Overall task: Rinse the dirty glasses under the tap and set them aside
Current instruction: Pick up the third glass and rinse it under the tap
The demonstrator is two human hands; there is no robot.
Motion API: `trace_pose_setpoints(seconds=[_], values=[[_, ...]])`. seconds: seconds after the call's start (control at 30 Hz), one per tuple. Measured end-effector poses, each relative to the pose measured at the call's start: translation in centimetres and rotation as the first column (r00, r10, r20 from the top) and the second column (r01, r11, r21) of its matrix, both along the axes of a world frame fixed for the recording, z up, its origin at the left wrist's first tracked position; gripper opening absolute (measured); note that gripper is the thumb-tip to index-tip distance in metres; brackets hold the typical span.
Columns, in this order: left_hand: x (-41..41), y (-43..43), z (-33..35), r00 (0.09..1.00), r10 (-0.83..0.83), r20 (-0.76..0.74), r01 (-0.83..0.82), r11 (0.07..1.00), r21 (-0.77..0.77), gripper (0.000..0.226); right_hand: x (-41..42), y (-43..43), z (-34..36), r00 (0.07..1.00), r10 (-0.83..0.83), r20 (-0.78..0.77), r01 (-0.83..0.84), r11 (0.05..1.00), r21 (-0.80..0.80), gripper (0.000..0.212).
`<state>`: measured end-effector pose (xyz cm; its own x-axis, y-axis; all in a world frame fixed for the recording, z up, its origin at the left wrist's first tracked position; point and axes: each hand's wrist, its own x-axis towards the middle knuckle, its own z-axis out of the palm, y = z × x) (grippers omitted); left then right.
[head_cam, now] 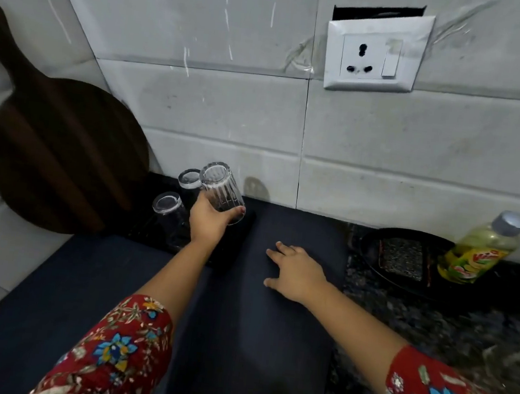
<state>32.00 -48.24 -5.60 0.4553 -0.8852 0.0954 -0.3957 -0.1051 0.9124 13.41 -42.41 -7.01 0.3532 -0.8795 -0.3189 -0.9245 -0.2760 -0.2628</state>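
Note:
My left hand (209, 221) grips a clear ribbed glass (220, 190) by its rim end, base tilted up and away, just above a black tray (236, 252) near the wall. Two more clear glasses stand upside down on that tray: one (166, 207) to the left of my hand, the other (189, 180) behind it. My right hand (297, 272) rests flat on the dark blue mat (237, 324), fingers spread, holding nothing.
A round dark wooden board (59, 154) leans in the left corner. At the right, a black dish (373, 245) holds a scrub pad (402, 258), with a yellow dish-soap bottle (481, 251) beside it on speckled granite (432, 320). A wall socket (373, 56) sits above.

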Motion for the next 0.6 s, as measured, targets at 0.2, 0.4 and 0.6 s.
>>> trace_pose_setpoints(seconds=[0.2,0.4,0.6], values=[[-0.19,-0.44,-0.66,0.995,-0.019,0.096,0.011,0.997,0.077,0.064,0.04,0.06,0.26,1.000,0.014,-0.021,-0.015,0.999,-0.034,0.073],[-0.31,-0.65,-0.88,0.988,0.007,0.153,-0.028,0.990,0.136,0.070,0.02,0.27,0.26,1.000,0.007,-0.019,-0.007,1.000,-0.020,0.072],[-0.91,-0.03,-0.57,0.992,0.012,0.125,-0.029,0.990,0.135,0.065,-0.07,0.44,0.26,1.000,0.005,-0.013,-0.006,1.000,-0.012,0.072]])
